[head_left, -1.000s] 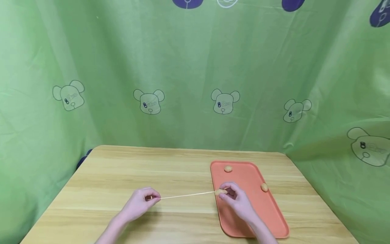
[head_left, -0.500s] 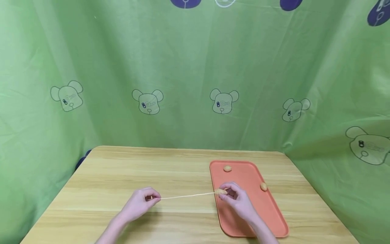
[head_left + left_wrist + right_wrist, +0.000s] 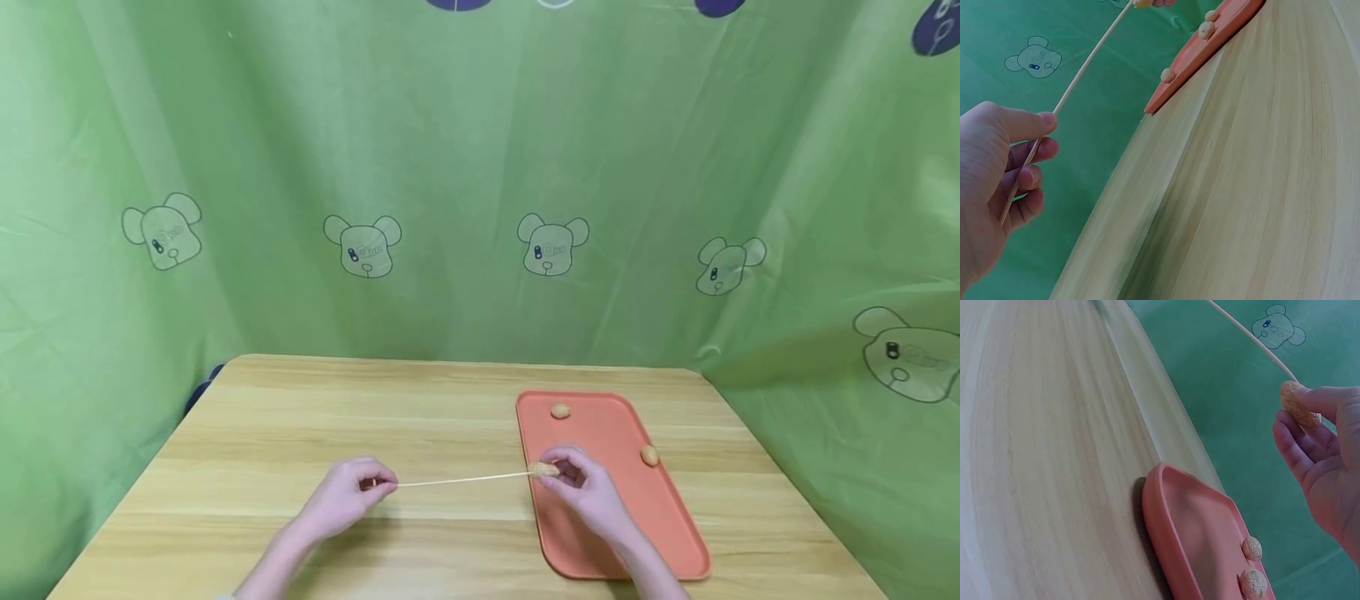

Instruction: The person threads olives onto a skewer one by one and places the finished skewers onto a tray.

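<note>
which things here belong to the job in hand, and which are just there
Part of the job:
- stick, held by the left hand
- brown piece at its end, held by the right hand
- probably the loose pieces and their tray

Just there:
- table, only the work surface
- curtain

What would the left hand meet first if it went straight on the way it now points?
Probably the rough tan oval piece that the right hand holds at the far end of the thin pale wooden stick, though depth is unclear.
</note>
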`<action>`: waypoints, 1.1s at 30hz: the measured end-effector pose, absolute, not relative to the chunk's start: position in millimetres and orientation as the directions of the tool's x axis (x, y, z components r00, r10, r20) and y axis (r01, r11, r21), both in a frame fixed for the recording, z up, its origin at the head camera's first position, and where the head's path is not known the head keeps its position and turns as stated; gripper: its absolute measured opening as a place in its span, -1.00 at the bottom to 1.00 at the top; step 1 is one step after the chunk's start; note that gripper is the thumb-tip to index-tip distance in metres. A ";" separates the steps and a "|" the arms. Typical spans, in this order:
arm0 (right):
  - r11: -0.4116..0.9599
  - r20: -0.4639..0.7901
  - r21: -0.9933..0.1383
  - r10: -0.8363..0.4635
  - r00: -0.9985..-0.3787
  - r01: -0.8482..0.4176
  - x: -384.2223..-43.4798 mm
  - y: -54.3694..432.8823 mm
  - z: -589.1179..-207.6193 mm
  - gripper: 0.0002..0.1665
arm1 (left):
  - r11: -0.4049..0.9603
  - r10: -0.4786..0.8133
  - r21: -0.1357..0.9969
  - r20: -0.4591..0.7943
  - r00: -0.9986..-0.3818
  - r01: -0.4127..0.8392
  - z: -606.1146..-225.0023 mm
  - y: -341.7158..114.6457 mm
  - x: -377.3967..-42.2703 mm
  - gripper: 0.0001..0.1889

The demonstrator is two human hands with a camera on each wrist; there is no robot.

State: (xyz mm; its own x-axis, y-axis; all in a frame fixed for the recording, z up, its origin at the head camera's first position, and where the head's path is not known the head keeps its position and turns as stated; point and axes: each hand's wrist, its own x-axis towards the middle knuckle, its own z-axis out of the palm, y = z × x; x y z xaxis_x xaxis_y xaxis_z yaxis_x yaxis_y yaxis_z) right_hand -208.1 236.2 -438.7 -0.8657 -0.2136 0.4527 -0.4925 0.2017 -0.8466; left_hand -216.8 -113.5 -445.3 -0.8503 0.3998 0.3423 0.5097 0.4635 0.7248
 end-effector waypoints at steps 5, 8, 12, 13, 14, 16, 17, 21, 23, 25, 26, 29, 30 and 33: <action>0.192 0.446 -0.855 -0.203 -0.871 -0.482 -208.0 234.3 -437.8 -0.67 | 0.469 0.400 0.723 0.337 -0.852 0.507 -443.1 -113.0 -216.0 -0.95; 0.185 0.453 -0.853 -0.203 -0.868 -0.488 -208.6 233.8 -438.1 -0.68 | 0.475 0.400 0.721 0.334 -0.853 0.505 -442.4 -113.6 -216.0 -0.95; 0.167 0.466 -0.848 -0.216 -0.858 -0.503 -210.0 233.8 -439.6 -0.69 | 0.483 0.392 0.720 0.331 -0.858 0.498 -441.8 -114.5 -216.3 -0.94; 0.161 0.468 -0.848 -0.219 -0.856 -0.505 -210.4 233.9 -440.1 -0.68 | 0.484 0.389 0.720 0.331 -0.860 0.496 -441.7 -114.8 -216.4 -0.94; 0.156 0.469 -0.849 -0.220 -0.855 -0.505 -210.6 234.0 -440.6 -0.68 | 0.485 0.387 0.720 0.333 -0.860 0.497 -441.6 -115.1 -216.4 -0.94; 0.144 0.466 -0.853 -0.221 -0.857 -0.501 -211.1 234.3 -441.3 -0.68 | 0.485 0.386 0.717 0.338 -0.858 0.500 -441.6 -115.6 -216.7 -0.95; 0.141 0.463 -0.856 -0.219 -0.859 -0.498 -211.2 234.4 -441.5 -0.68 | 0.484 0.388 0.715 0.342 -0.856 0.505 -441.7 -115.9 -216.9 -0.95; 0.131 0.448 -0.868 -0.210 -0.869 -0.479 -210.4 235.7 -441.4 -0.68 | 0.473 0.397 0.707 0.361 -0.844 0.525 -443.3 -117.1 -217.8 -0.95; 0.131 0.435 -0.875 -0.209 -0.876 -0.466 -209.6 236.5 -440.6 -0.67 | 0.469 0.401 0.705 0.368 -0.839 0.533 -444.5 -118.0 -218.1 -0.95; 0.137 0.413 -0.886 -0.199 -0.889 -0.443 -208.7 237.3 -439.6 -0.67 | 0.465 0.404 0.703 0.372 -0.836 0.538 -445.2 -118.8 -218.2 -0.94; 0.141 0.399 -0.893 -0.193 -0.896 -0.428 -208.3 237.5 -439.0 -0.67 | 0.464 0.406 0.702 0.374 -0.834 0.541 -445.5 -119.2 -218.3 -0.94; 0.165 0.375 -0.899 -0.183 -0.909 -0.405 -207.5 238.3 -437.9 -0.68 | 0.463 0.412 0.693 0.383 -0.827 0.552 -445.5 -119.8 -218.5 -0.94; 0.170 0.370 -0.901 -0.180 -0.911 -0.400 -207.3 238.5 -437.6 -0.69 | 0.462 0.414 0.692 0.384 -0.825 0.555 -445.2 -119.8 -218.4 -0.94; 0.193 0.370 -0.895 -0.178 -0.912 -0.401 -207.3 239.2 -437.4 -0.73 | 0.461 0.420 0.686 0.390 -0.819 0.563 -444.8 -119.6 -218.5 -0.94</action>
